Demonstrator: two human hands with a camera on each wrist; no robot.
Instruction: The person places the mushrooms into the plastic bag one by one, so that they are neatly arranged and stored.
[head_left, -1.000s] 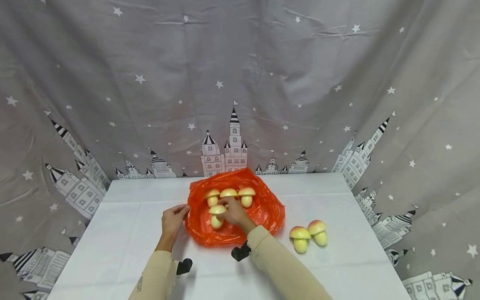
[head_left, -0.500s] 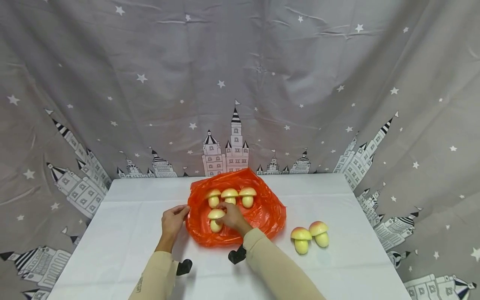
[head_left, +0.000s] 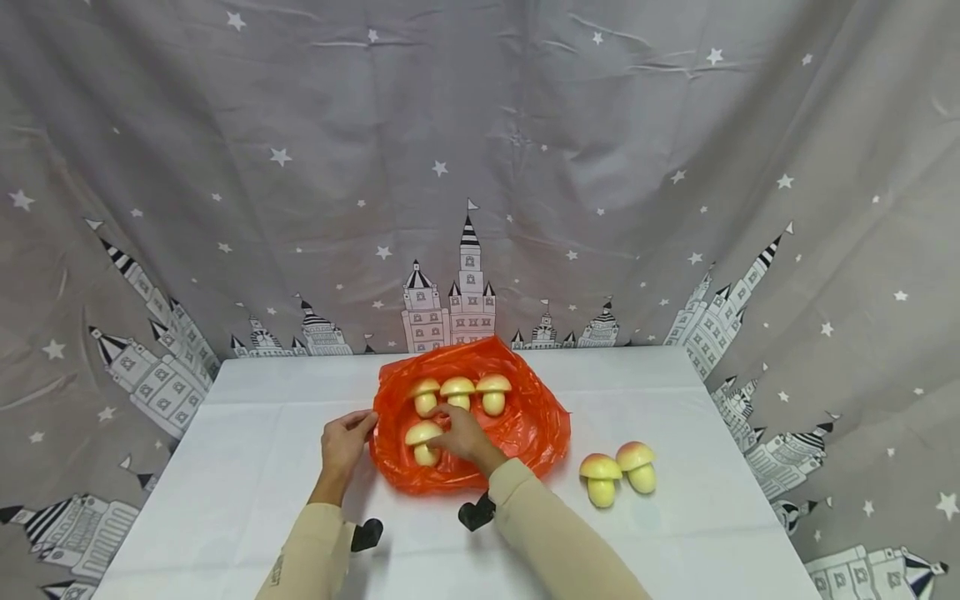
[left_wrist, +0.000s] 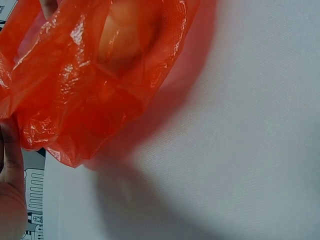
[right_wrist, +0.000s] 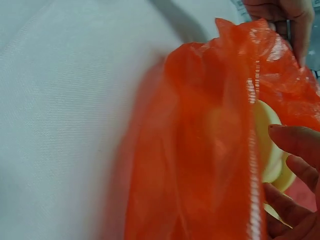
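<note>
A red plastic bag lies wide open on the table. My left hand pinches its left rim; in the left wrist view the fingers stand to either side of the thin plastic. Inside, three yellow toy mushrooms with rounded caps, such as the right one, lie in a back row. In front of them is another toy mushroom. My right hand reaches into the bag beside this one, thumb and fingers spread apart with their tips at its right side. In the right wrist view, the bag wall partly hides the mushroom.
Two more toy mushrooms, one leaning close to the other, lie right of the bag on the white table. Behind the table hangs a grey curtain printed with castles and stars.
The front mushroom has shifted slightly left and towards the front of the bag, with my right hand moving left alongside it. My left hand keeps its place at the bag rim.
</note>
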